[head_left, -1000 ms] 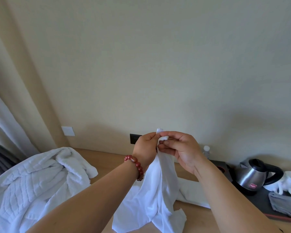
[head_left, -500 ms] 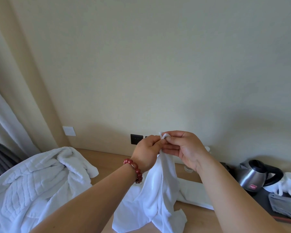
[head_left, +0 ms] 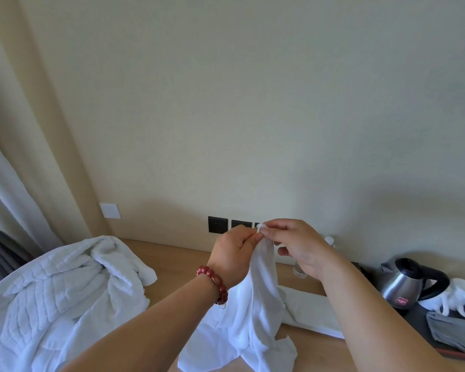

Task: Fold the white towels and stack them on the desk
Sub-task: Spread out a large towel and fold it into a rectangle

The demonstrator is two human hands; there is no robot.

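A thin white towel point(head_left: 255, 312) hangs down from both hands over the wooden desk point(head_left: 172, 253), its lower end bunched on the desktop. My left hand point(head_left: 232, 255), with a red bead bracelet on the wrist, grips the towel just below its top corner. My right hand point(head_left: 297, 244) pinches that top corner between thumb and forefinger, touching the left hand. A thick quilted white towel point(head_left: 57, 299) lies crumpled at the left of the desk. A folded white towel point(head_left: 310, 308) lies flat behind the hanging one.
A steel kettle point(head_left: 406, 284) stands on a dark tray point(head_left: 414, 322) at the right, with white cups point(head_left: 457, 298) and a grey cloth point(head_left: 452, 330). Black wall sockets point(head_left: 218, 225) sit behind the hands. A curtain point(head_left: 24, 170) hangs at the left.
Both hands have shifted slightly right and up with the towel's top corner. My right fingers have loosened from a full grasp to a pinch at the tip.
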